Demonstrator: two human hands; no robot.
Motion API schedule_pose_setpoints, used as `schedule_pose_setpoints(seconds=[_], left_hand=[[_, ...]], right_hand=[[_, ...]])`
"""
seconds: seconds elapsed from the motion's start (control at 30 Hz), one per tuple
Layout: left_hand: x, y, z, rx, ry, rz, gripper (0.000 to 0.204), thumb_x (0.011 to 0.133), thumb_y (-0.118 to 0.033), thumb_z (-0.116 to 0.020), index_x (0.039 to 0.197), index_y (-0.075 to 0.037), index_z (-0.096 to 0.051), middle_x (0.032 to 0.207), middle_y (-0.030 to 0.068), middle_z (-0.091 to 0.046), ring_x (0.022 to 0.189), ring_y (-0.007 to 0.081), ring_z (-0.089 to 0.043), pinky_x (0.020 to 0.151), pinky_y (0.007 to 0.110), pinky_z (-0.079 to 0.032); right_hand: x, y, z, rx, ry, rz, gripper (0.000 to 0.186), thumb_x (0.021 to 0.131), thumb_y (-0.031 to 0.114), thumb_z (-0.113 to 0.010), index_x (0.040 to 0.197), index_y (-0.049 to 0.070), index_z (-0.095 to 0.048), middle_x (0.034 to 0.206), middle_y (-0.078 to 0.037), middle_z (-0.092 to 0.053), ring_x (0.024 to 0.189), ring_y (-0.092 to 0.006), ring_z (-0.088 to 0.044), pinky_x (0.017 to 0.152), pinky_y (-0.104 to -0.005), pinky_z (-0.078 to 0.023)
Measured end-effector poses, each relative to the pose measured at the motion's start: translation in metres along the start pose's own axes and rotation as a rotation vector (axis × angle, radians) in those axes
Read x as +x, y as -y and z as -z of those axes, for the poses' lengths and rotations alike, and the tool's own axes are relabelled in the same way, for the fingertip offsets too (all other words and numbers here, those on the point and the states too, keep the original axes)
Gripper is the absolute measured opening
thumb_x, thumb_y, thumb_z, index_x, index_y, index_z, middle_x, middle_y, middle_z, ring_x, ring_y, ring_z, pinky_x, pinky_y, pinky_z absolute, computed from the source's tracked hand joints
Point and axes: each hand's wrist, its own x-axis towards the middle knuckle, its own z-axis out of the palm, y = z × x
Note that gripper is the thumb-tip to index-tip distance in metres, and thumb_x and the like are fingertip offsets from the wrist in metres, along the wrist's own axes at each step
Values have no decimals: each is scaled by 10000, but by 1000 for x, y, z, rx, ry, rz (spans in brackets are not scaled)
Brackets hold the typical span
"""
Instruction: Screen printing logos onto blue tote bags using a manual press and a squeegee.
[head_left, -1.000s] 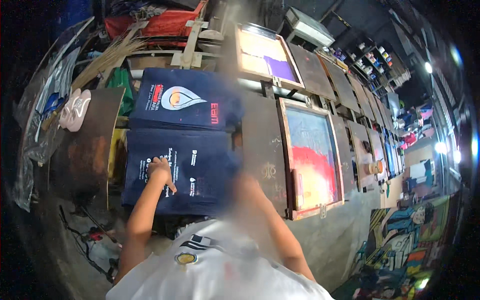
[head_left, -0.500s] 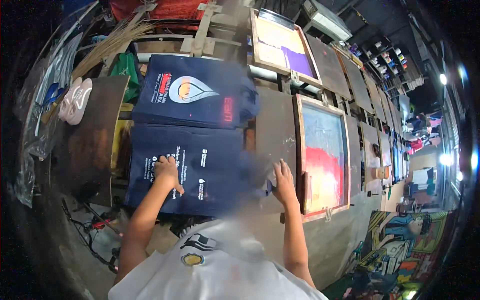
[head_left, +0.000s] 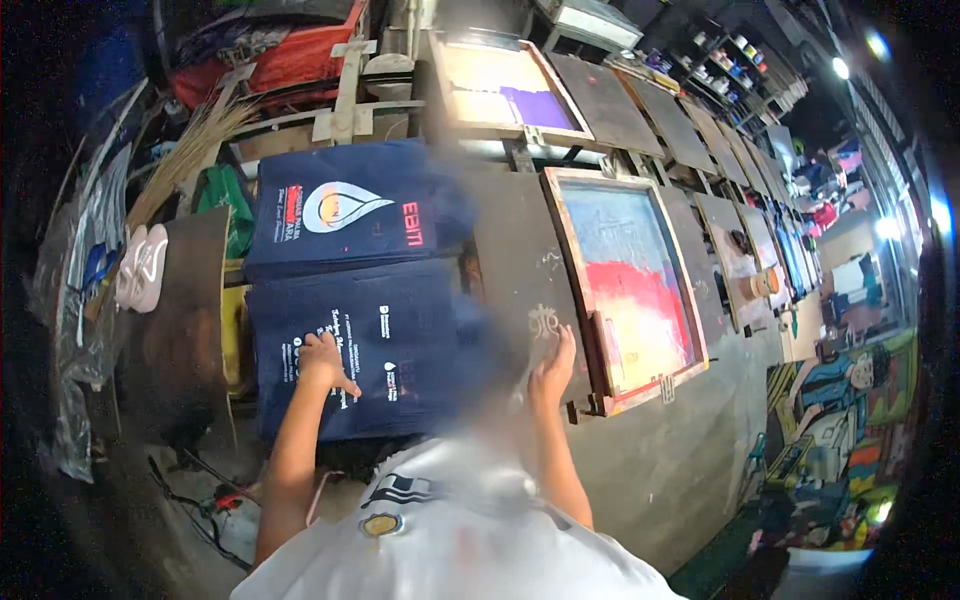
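Observation:
Two stacks of dark navy cloth bags with printing lie side by side. My left hand (head_left: 322,366) rests on the nearer stack (head_left: 410,345), thumb spread from its bent fingers, on the white print. The farther stack (head_left: 285,235) bears a white drop-shaped print and red lettering. My right hand (head_left: 553,372) is raised at the right of the nearer stack, fingers stretched upward and nothing seen in them. It is beside a grey-brown board (head_left: 520,240). A blurred patch hides the right edge of both stacks.
A wooden-framed printing screen (head_left: 630,270) smeared with red and yellow ink is right of my right hand. Another screen (head_left: 500,85) with purple and yellow ink lies farther off. Pink shoes (head_left: 145,265) sit on a dark board (head_left: 180,330) at left, near a green bag (head_left: 222,205).
My right hand has drawn back toward me, away from the stack's edge. My left hand stays on the printed cloth. The whole view has shifted slightly.

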Motion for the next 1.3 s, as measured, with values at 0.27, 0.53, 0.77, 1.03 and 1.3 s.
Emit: schedule_pose_setpoints(seconds=[0.27, 0.53, 0.77, 1.03, 1.3], left_hand=[[0, 6, -7, -84, -23, -2, 1382, 318, -513, -983, 1387, 63, -324, 1389, 301, -391, 1276, 453, -477, 1043, 471, -461], [-1, -4, 5, -45, -22, -76, 1488, 315, -612, -942, 1443, 98, -279, 1439, 370, -336, 1287, 511, -446, 1009, 519, -480], [-7, 11, -2, -127, -9, -17, 1493, 316, -582, -952, 1442, 109, -257, 1462, 394, -281, 1320, 516, -408, 1050, 500, -441], [0, 15, -24, -230, -123, -36, 1416, 316, -505, -973, 1418, 87, -311, 1448, 417, -291, 1342, 513, -388, 1077, 471, -419], [34, 75, -65, -95, -15, 81, 1023, 446, -444, -945, 1255, 34, -540, 1299, 281, -558, 1215, 423, -550, 1001, 447, -479]], right_hand=[[-58, 14, -58, 123, 621, 37, 711, 1021, 319, -491, 1523, -69, -171, 1592, -279, -166, 1498, -386, -127, 1215, -406, -115], [-82, -90, -178, 344, 624, -30, 723, 1028, 499, -400, 1463, -75, -344, 1521, -255, -365, 1435, -338, -335, 1181, -367, -238], [-64, -43, -115, 486, 515, 0, 532, 1003, 403, -492, 1361, 10, -514, 1339, -227, -575, 1258, -357, -543, 1061, -394, -403], [-39, -17, -87, 451, 490, -167, 385, 927, 246, -559, 1235, 17, -596, 1173, -250, -642, 1109, -410, -611, 954, -436, -481], [-27, -8, -32, 353, 208, -41, 209, 846, -3, -490, 902, 11, -691, 865, -176, -703, 812, -306, -693, 757, -380, -531]])
